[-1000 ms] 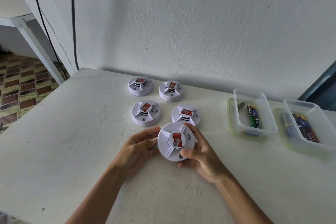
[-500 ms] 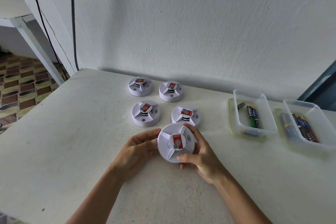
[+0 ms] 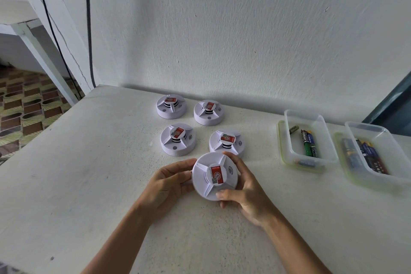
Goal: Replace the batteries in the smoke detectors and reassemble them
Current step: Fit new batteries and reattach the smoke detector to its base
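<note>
Smooth white plastic smoke detectors (image 3: pixel 215 176); clear glossy plastic trays (image 3: pixel 311 122); rough matt table (image 3: pixel 89 173).

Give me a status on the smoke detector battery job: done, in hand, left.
Done: nothing shows as finished; whether any unit has been serviced cannot be told. In hand: left hand and right hand grip the nearest smoke detector, closed, face up. Left: four detectors sit closed behind it, and batteries lie in the two clear tubs on the right.
</note>
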Available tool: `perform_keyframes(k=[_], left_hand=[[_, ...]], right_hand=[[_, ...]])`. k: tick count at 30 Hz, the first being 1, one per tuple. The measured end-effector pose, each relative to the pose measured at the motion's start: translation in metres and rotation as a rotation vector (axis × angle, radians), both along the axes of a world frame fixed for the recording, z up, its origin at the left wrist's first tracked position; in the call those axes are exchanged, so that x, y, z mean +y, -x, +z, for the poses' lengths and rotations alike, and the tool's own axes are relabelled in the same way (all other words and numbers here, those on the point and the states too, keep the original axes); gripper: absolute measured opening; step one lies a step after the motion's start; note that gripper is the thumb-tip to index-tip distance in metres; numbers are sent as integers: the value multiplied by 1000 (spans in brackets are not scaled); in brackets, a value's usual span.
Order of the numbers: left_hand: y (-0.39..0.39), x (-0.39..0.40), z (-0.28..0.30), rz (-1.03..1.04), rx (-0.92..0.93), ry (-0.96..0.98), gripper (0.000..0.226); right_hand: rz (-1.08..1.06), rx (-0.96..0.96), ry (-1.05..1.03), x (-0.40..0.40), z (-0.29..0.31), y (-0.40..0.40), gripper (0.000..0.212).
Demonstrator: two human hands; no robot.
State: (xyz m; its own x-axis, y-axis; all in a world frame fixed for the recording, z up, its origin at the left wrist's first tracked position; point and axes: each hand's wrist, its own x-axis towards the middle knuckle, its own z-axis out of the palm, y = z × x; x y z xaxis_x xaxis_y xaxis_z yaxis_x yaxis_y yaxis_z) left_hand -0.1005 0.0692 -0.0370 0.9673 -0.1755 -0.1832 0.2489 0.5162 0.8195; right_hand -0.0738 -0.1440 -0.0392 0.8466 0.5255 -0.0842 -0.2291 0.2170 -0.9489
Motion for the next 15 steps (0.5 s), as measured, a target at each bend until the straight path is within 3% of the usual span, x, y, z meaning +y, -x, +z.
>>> perform_keyframes(k=[15], left_hand=[[1, 0, 2, -23, -16, 2, 69]], right_hand=[[-1, -2, 3, 0, -2, -1, 80]])
